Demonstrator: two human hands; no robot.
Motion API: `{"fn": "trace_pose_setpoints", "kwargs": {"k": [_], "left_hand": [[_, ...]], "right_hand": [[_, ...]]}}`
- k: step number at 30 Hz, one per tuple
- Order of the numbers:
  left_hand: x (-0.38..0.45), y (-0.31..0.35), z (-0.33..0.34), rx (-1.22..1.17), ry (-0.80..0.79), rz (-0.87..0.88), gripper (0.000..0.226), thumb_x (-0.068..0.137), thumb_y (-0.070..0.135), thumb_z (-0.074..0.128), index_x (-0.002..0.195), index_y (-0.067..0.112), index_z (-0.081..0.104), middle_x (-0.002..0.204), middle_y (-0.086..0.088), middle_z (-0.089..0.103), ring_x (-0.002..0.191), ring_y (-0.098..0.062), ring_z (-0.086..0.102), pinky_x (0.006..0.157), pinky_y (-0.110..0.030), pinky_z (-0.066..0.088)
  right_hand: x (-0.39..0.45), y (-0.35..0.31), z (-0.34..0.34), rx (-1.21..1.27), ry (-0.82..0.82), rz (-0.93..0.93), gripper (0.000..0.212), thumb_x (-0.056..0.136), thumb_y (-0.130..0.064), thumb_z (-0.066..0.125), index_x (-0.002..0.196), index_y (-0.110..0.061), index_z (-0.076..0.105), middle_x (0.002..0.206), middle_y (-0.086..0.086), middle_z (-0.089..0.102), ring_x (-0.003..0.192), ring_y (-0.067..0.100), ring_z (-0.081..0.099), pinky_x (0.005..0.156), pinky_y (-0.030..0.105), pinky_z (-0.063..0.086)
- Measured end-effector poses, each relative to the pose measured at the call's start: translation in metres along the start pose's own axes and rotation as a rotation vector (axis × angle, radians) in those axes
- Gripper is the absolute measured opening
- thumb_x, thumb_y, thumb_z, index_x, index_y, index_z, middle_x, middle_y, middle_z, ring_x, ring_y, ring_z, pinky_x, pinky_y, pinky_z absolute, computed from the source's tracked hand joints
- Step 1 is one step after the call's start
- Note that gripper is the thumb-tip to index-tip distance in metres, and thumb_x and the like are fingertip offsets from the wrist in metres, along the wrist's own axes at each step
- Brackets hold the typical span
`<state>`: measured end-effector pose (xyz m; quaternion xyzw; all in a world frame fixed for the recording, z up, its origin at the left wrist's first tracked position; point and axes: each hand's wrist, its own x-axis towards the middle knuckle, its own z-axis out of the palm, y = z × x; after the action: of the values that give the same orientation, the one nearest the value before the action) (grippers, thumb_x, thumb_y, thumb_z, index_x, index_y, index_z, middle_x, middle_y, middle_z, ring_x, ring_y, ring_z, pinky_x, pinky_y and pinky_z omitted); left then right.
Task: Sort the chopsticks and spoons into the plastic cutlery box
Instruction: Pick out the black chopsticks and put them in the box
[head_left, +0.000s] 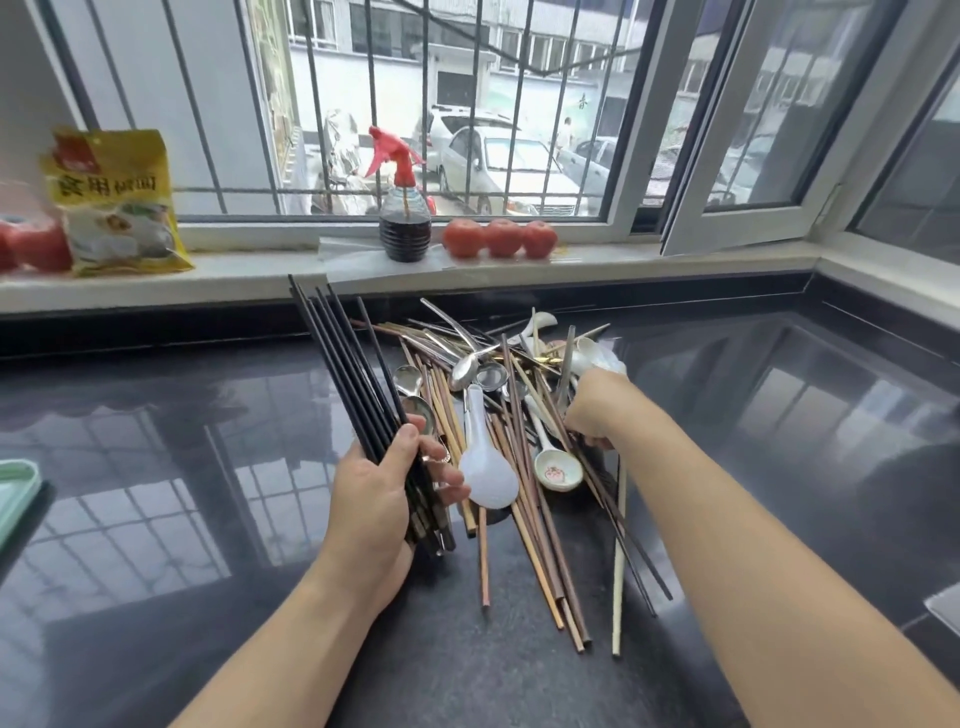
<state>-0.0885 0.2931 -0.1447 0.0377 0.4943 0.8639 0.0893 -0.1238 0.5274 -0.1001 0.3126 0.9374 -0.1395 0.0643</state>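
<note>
Head view: left hand (376, 499) grip wraps a bundle of black chopsticks (345, 364), tips fanned up toward counter's (156, 415) back edge. Right hand (597, 410) reaches into mixed pile (519, 441) at counter centre; its grip is hidden, can't tell. Green box edge (18, 486) at left counter edge, prob. the cutlery box. Risk: loose bundle may slip & scatter; white spoon (485, 475) could get knocked off pile.
</note>
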Motion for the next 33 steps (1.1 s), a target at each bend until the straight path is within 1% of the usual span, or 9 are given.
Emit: {"fn": "trace_pose_setpoints", "kwargs": {"k": [3, 8, 11, 16, 20, 23, 25, 30, 33], "left_hand": [[0.000, 0.000, -0.001, -0.007, 0.004, -0.011, 0.014, 0.107, 0.017, 0.051, 0.115, 0.007, 0.059, 0.078, -0.009, 0.062, 0.062, -0.023, 0.064, 0.060, -0.039, 0.061], [0.001, 0.001, -0.003, -0.003, 0.014, -0.014, 0.014, 0.108, 0.016, 0.051, 0.115, 0.007, 0.058, 0.079, -0.010, 0.061, 0.062, -0.024, 0.063, 0.061, -0.040, 0.060], [0.001, 0.003, -0.003, -0.005, 0.022, -0.030, 0.014, 0.108, 0.016, 0.051, 0.115, 0.007, 0.058, 0.078, -0.009, 0.062, 0.062, -0.024, 0.063, 0.060, -0.040, 0.059], [-0.005, 0.009, -0.003, -0.014, -0.012, -0.057, 0.013, 0.108, 0.014, 0.049, 0.115, 0.008, 0.058, 0.076, -0.008, 0.061, 0.061, -0.023, 0.060, 0.059, -0.039, 0.057], [-0.010, 0.020, -0.003, -0.062, -0.038, -0.076, 0.017, 0.108, 0.010, 0.047, 0.121, 0.004, 0.058, 0.070, -0.005, 0.054, 0.056, -0.019, 0.051, 0.049, -0.032, 0.048], [-0.010, 0.036, -0.006, -0.169, -0.071, -0.236, 0.012, 0.107, 0.010, 0.046, 0.112, 0.006, 0.057, 0.066, -0.003, 0.049, 0.052, -0.015, 0.049, 0.044, -0.027, 0.047], [-0.009, 0.047, -0.014, -0.197, -0.089, -0.364, 0.009, 0.107, 0.009, 0.047, 0.103, 0.005, 0.054, 0.068, -0.005, 0.052, 0.055, -0.015, 0.055, 0.047, -0.027, 0.054], [0.004, 0.057, -0.062, -0.079, -0.070, -0.459, 0.028, 0.106, 0.013, 0.047, 0.118, -0.008, 0.062, 0.110, -0.022, 0.064, 0.100, -0.029, 0.068, 0.075, -0.039, 0.065], [0.004, 0.060, -0.091, -0.073, -0.057, -0.519, 0.031, 0.100, 0.018, 0.051, 0.119, -0.002, 0.064, 0.104, -0.017, 0.061, 0.091, -0.028, 0.065, 0.080, -0.042, 0.056]], "right_hand": [[-0.006, -0.004, 0.002, -0.059, 0.030, 0.000, 0.015, 0.082, 0.004, 0.057, 0.070, -0.004, 0.058, 0.067, 0.010, 0.060, 0.058, 0.025, 0.058, 0.052, 0.028, 0.047], [-0.004, 0.009, -0.009, 0.101, -0.029, 0.053, 0.003, 0.089, -0.002, 0.059, 0.086, 0.000, 0.058, 0.068, 0.014, 0.060, 0.058, 0.027, 0.057, 0.052, 0.027, 0.045], [-0.009, 0.028, -0.032, 0.315, -0.081, 0.119, 0.015, 0.090, -0.003, 0.065, 0.077, -0.002, 0.059, 0.059, 0.011, 0.052, 0.047, 0.021, 0.043, 0.047, 0.024, 0.040], [-0.034, 0.045, -0.071, 0.468, 0.130, 0.089, 0.013, 0.093, -0.010, 0.068, 0.084, -0.004, 0.063, 0.063, 0.011, 0.054, 0.054, 0.021, 0.048, 0.050, 0.027, 0.046], [-0.070, 0.012, -0.094, 0.541, 0.516, -0.270, 0.015, 0.092, -0.020, 0.070, 0.081, -0.012, 0.065, 0.074, 0.008, 0.066, 0.066, 0.026, 0.064, 0.061, 0.034, 0.052], [-0.119, -0.031, -0.079, 0.730, 0.729, -0.641, 0.007, 0.095, -0.012, 0.068, 0.090, -0.012, 0.063, 0.082, 0.003, 0.066, 0.065, 0.013, 0.066, 0.060, 0.019, 0.051], [-0.138, -0.053, -0.046, 0.659, 0.818, -0.900, 0.006, 0.092, -0.002, 0.067, 0.092, -0.007, 0.064, 0.089, 0.003, 0.065, 0.074, 0.015, 0.066, 0.067, 0.019, 0.054], [-0.134, -0.080, 0.071, 0.487, 0.701, -1.231, 0.016, 0.091, 0.005, 0.066, 0.103, 0.001, 0.075, 0.109, 0.011, 0.072, 0.099, 0.020, 0.070, 0.083, 0.030, 0.059], [-0.128, -0.093, 0.111, 0.462, 0.622, -1.273, 0.017, 0.088, 0.004, 0.070, 0.103, -0.001, 0.076, 0.112, 0.009, 0.074, 0.103, 0.020, 0.071, 0.088, 0.036, 0.058]]}}
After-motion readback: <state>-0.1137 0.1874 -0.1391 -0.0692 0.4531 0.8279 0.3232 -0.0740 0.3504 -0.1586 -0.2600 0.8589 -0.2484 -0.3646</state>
